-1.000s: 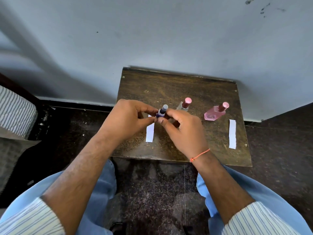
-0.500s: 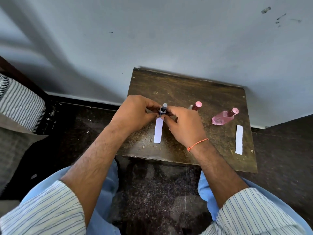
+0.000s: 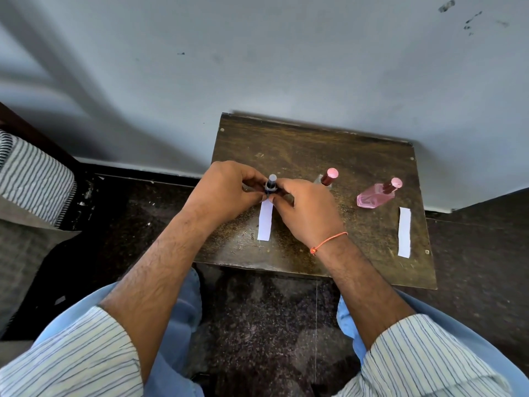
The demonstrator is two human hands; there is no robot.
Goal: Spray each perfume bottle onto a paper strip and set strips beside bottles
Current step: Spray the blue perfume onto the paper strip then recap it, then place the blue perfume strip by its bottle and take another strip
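Head view: A seated person's left hand (image 3: pixel 226 190) and right hand (image 3: pixel 306 209) meet over the near-left part of a small wooden worktop (image 3: pixel 315 147), fingers of both curled round a small dark perfume bottle (image 3: pixel 271 184) that stands upright between them, cap up. A white paper strip (image 3: pixel 265 220) lies just below the bottle, its long axis running toward the person, its far end tucked under the fingertips. Both hands are equally near; the strip sits directly beneath the grip. To the right stand a clear bottle with a pink cap (image 3: pixel 328 176) and a pink bottle (image 3: pixel 375 194), with a second strip (image 3: pixel 404 232) near the worktop's right edge. Open room appears widest along the far edge, by the wall.
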